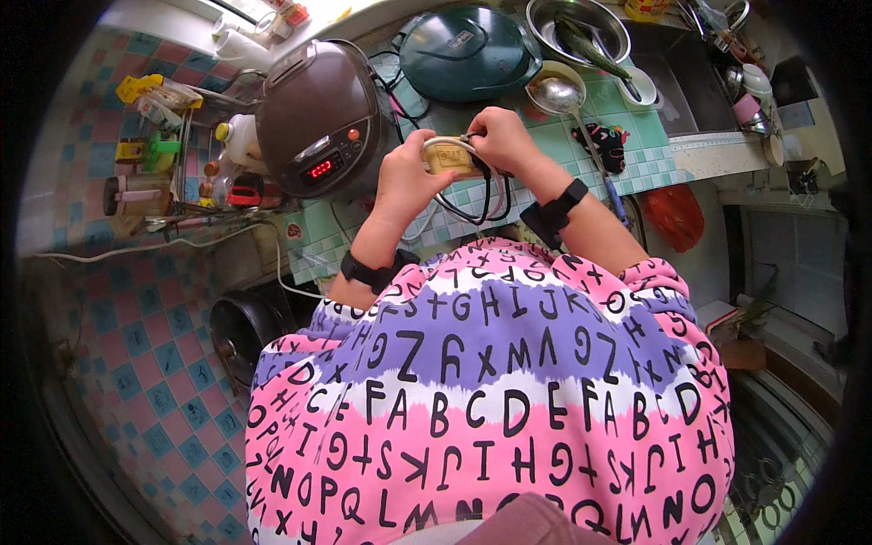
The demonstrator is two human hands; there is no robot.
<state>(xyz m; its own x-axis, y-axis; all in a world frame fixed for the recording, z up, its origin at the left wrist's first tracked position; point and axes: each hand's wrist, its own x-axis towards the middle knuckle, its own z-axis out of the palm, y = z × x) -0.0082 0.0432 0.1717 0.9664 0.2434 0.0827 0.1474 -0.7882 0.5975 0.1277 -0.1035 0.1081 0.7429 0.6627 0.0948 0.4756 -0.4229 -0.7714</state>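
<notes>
My left hand (407, 180) is closed round a small yellowed block that looks like an extension socket (447, 160), held above the tiled counter. At its upper right edge, my right hand (505, 140) pinches a black plug (475, 135). Whether the plug's pins sit inside the socket is hidden by my fingers. Black and pale cords (489, 204) loop down below both hands. Close to my left hand stands a dark brown rice cooker (313, 113), lid down and its red display lit.
A dark green lidded appliance (468, 54) sits at the back. Right of it are a steel basin (599, 23) with a cucumber (586, 45), a bowl with a ladle (556, 93), a white cup (640, 89) and the sink (677, 68). Bottles (238, 141) crowd a left rack.
</notes>
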